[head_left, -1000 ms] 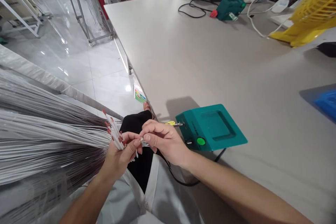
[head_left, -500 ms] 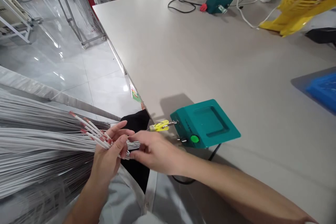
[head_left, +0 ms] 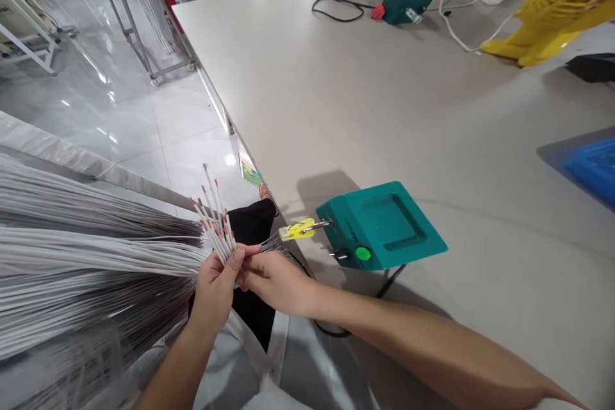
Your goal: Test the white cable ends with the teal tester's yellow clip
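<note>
As left hand (head_left: 216, 288) fans thin red-tipped wires (head_left: 217, 234), right hand (head_left: 275, 282) pinching

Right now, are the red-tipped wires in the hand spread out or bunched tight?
Spread out: the red-tipped wires fan apart above the left hand, tips pointing different ways.

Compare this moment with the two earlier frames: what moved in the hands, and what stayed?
The left hand has closed on the red-tipped white wires, whose ends swung from lying leftward to fanning upward. The right hand, spread flat half a second ago, has drawn back against the bunch. The green box and its yellow clip stayed put.
</note>
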Available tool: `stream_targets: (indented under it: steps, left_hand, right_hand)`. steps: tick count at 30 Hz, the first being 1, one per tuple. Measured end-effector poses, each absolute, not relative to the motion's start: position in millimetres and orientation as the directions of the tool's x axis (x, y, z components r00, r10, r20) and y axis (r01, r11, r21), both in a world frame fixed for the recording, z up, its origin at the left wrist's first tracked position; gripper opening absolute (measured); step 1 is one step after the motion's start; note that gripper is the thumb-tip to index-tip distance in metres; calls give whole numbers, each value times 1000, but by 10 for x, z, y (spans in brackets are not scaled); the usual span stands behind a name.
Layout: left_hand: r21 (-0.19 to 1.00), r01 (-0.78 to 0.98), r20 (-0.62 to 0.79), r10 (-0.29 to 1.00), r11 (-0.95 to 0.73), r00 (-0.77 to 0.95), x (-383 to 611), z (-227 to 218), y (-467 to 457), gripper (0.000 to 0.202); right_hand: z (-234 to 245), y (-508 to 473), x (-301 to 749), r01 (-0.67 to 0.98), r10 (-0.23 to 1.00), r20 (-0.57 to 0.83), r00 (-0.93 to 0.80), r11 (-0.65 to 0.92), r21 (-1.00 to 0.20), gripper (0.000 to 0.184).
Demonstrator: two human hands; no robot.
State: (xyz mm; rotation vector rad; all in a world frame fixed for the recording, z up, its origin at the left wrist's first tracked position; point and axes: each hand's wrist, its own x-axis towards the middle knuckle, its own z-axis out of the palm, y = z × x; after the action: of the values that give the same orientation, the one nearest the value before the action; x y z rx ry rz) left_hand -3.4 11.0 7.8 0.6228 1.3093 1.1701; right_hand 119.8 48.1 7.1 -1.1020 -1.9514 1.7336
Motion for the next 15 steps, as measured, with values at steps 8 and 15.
stream_targets:
  steps: [8,15]
  left_hand:
    - [853,-432,-401,897,292,-186,-45,87,171,20]
    - [832,-515,-412,852,207,-323,-78,157,222,20]
  right_hand:
    - [-23,497,1177,136,811,-233,-537,-190,-972,22]
    - [50,478,1174,171,867,-208,-454,-144,-975,20]
